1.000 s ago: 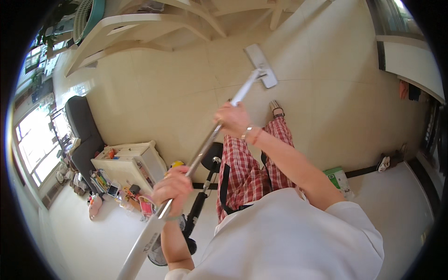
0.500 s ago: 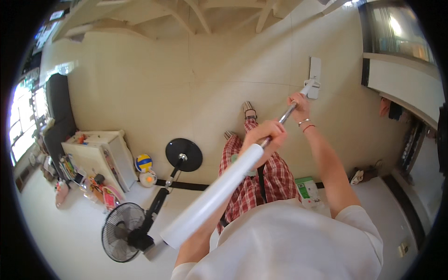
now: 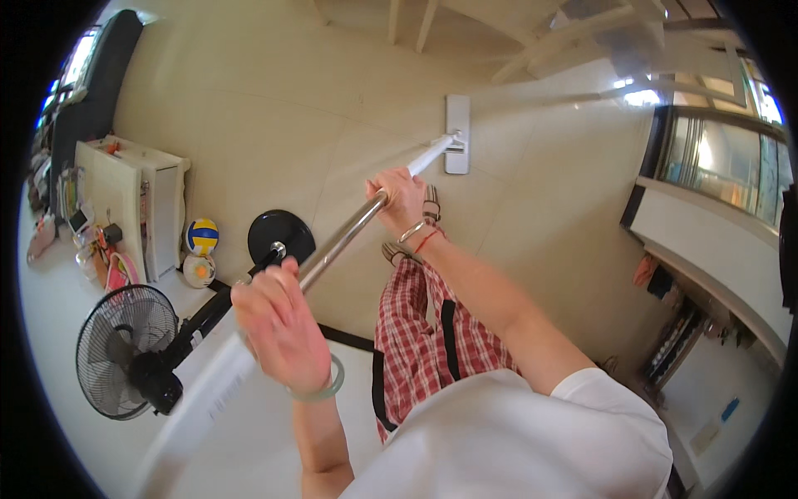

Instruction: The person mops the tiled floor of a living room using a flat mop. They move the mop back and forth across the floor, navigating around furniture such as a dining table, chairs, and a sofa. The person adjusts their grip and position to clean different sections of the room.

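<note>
A flat mop with a white rectangular head (image 3: 457,158) lies across the floor tiles ahead of my feet. Its pole (image 3: 342,241) slants up toward me, shiny metal in the middle, with a thick white upper sleeve (image 3: 204,399) at lower left. My right hand (image 3: 399,202), with a silver bangle and red cord at the wrist, is closed around the pole's lower part. Higher up, my left hand (image 3: 283,328) wraps the pole near the top of the metal, slightly blurred; a pale green bangle circles that wrist. The sleeve's far end is smeared.
A black standing fan (image 3: 129,349) with a round base (image 3: 278,237) is at left. Beside it are a blue-yellow volleyball (image 3: 202,236), a second ball (image 3: 199,270) and a white cabinet (image 3: 125,200). Pale wooden furniture legs (image 3: 426,25) stand ahead; a low white ledge (image 3: 706,233) runs along the right.
The mop head has moved left across the floor, and both hands have swung left with the pole. My view has turned, so the fan and cabinet sit farther left.
</note>
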Demonstrator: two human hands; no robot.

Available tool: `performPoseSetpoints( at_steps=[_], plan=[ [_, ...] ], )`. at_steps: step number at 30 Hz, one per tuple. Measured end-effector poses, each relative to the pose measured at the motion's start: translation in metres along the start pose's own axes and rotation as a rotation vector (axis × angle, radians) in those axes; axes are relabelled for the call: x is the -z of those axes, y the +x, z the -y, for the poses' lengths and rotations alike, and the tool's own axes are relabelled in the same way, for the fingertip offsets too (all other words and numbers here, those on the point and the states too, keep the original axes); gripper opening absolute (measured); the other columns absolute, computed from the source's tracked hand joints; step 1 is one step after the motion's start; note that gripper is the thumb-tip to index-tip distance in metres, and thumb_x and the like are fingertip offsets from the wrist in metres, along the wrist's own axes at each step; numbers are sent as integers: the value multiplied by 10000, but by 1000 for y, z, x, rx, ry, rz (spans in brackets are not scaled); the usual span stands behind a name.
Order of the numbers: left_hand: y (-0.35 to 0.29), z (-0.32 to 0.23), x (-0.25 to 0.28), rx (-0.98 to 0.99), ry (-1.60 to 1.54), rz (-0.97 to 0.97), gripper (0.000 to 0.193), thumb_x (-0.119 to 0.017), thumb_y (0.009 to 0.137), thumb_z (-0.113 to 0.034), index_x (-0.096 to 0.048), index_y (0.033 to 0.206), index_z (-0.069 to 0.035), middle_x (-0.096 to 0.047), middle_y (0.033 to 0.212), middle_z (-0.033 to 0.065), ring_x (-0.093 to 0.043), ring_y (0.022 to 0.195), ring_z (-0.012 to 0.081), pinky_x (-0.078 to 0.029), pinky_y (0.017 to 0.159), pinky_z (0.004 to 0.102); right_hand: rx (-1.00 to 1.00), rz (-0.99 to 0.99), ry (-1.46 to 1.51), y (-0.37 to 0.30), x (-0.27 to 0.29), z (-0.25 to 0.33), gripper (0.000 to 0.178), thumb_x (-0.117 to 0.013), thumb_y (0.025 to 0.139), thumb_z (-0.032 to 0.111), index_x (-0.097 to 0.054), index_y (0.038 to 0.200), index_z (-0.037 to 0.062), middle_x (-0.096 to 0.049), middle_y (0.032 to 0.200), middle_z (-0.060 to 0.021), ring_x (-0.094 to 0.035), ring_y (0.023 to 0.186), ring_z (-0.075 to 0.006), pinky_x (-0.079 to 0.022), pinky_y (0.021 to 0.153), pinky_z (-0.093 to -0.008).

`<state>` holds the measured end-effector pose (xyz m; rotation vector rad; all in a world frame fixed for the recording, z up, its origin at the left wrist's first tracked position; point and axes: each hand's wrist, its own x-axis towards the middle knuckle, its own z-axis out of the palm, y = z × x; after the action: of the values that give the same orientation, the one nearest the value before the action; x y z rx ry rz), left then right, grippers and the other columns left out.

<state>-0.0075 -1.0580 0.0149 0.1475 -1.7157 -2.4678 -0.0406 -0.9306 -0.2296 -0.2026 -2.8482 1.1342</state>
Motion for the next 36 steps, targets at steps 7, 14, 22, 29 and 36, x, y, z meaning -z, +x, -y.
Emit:
performPoseSetpoints(
  at_steps=[7,14,22,29,36],
  plan=[
    [-41,29,6,-223,303,173,283,-490,898,-99,-316,675,-100,-419,569,23,-398,507,159,-401,544,348,141,-125,181,7,-21,-13,225,-739,739,183,-532,669,130,-585,748,-10,-600,937,-208,-423,779,-385],
    [-18,23,62,-199,92,133,332,-582,782,-49,-328,570,-79,-374,465,0,-361,407,181,-409,478,330,240,26,119,13,-28,15,276,-800,659,169,-529,671,125,-572,735,-8,-592,980,-218,-410,820,-385],
    [17,68,142,-285,-113,67,348,-616,815,-149,-364,579,-109,-381,452,-20,-352,395,139,-396,461,287,304,1,25,48,-96,8,275,-763,681,108,-489,664,121,-512,716,-21,-581,935,-237,-390,825,-390],
    [45,171,185,-352,-380,210,326,-554,915,-235,-430,657,-80,-464,586,-32,-470,668,166,-414,782,398,476,14,-97,105,-133,-58,274,-701,734,33,-442,681,102,-480,718,-52,-575,912,-271,-409,810,-402],
    [66,266,170,-209,-443,-203,337,-624,860,-146,-395,618,-98,-448,507,-7,-456,491,158,-477,615,351,662,15,-126,173,-169,-133,265,-657,776,15,-423,670,80,-464,695,-50,-567,875,-283,-435,758,-373]
  ],
)
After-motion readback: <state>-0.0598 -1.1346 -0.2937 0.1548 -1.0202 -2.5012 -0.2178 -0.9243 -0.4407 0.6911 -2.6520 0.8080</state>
